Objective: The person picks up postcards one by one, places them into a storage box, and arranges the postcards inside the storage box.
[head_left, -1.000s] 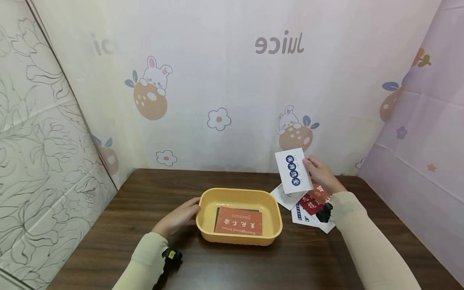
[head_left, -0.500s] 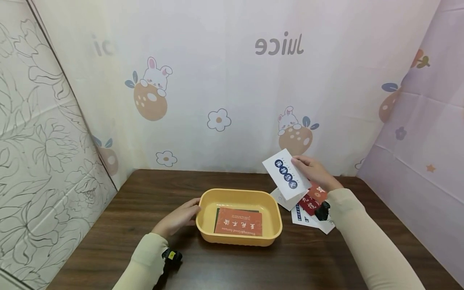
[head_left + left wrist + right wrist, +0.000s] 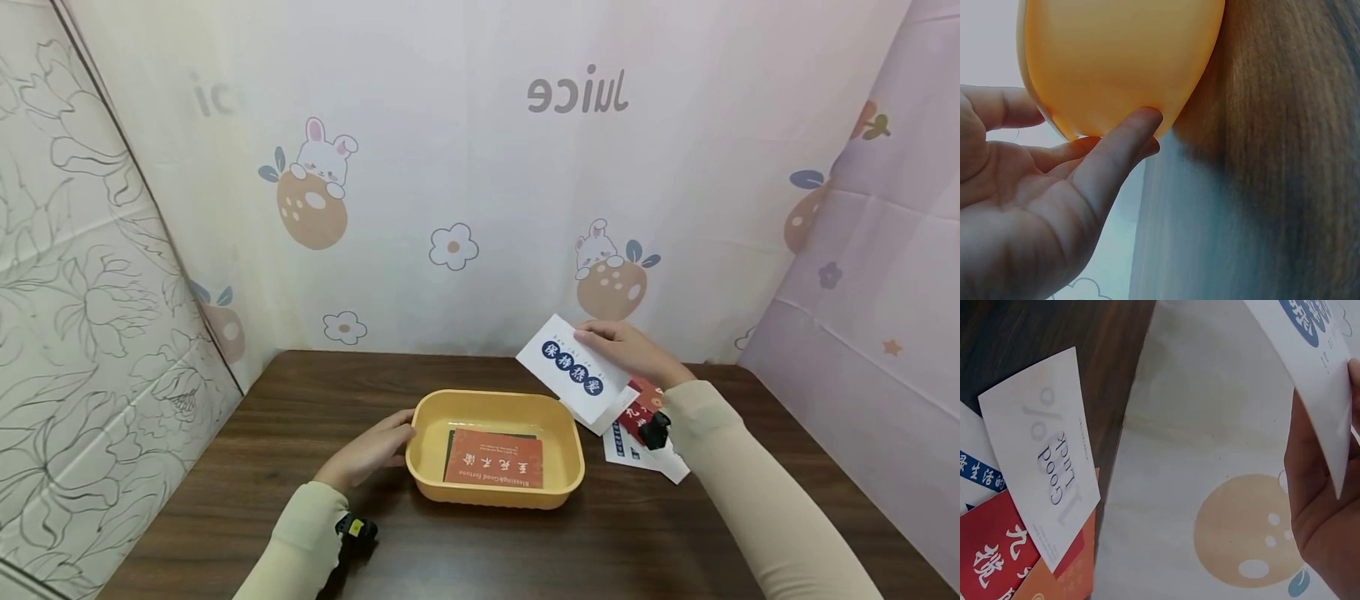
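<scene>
In the head view, my left hand (image 3: 366, 452) holds the left end of a yellow plastic basin (image 3: 495, 498). The left wrist view has its thumb and fingers (image 3: 1107, 159) around that end of the basin. A reddish-orange card (image 3: 491, 458) lies inside, over a mostly covered dark green one. My right hand (image 3: 637, 354) pinches a white card (image 3: 573, 371) with blue round characters by its upper right edge, tilted above the table. Below it, a loose pile holds a white "Good Luck" card (image 3: 1041, 456), a dark red card (image 3: 994, 550), an orange card and white cards with blue print.
The dark wooden table (image 3: 495, 558) ends at a printed curtain (image 3: 450, 167) behind. More patterned cloth hangs at the left (image 3: 97, 292) and right. Each wrist wears a small black camera.
My right hand has moved left with the white card, which has tilted further and comes nearer the basin. The left hand and the basin stay in place.
</scene>
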